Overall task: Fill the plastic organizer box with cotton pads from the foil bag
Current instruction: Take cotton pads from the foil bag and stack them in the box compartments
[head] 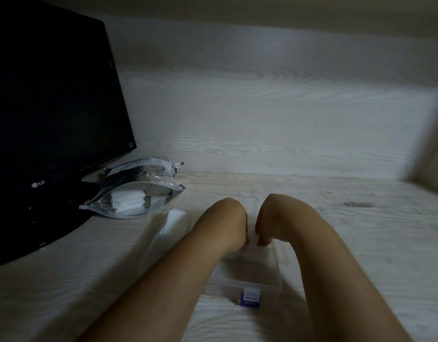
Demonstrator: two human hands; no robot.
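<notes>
Nearest the camera, two bare forearms (151, 292) are being stretched forward over the near edge of the table (361, 230). Between them a small blue latch (250, 296) is being shown on the near wall of the organizer box (247, 282). That box, clear, thin-walled and rectangular, is being kept flat on the table, about midway along its near edge. It is being judged light, stiff and rather slippery, so it is best steadied by its rim or side walls, not by the latch.

Over its far half the left hand (225, 223) and the right hand (274, 218) are being held close together, wrists bent and fingers curled down into the box. A pale sliver is being glimpsed between the fingertips, but whether anything is being pinched cannot be told.

Just left of the box its clear lid (161, 243) is being left lying open, with a white square (176, 217) showing at its far end.

Farther off, toward the table's left edge, the foil bag (139, 174) is being left lying, crinkled and glossy, just beside the foot of a black monitor (52, 107). The cotton pads (126, 201) are being seen inside it as flat white stacked pieces. They are being judged soft, very light and easily squashed, best pinched by their edges a few at a time.

Behind everything a pale wood-grain back panel (262, 119) is being dimly lit.
</notes>
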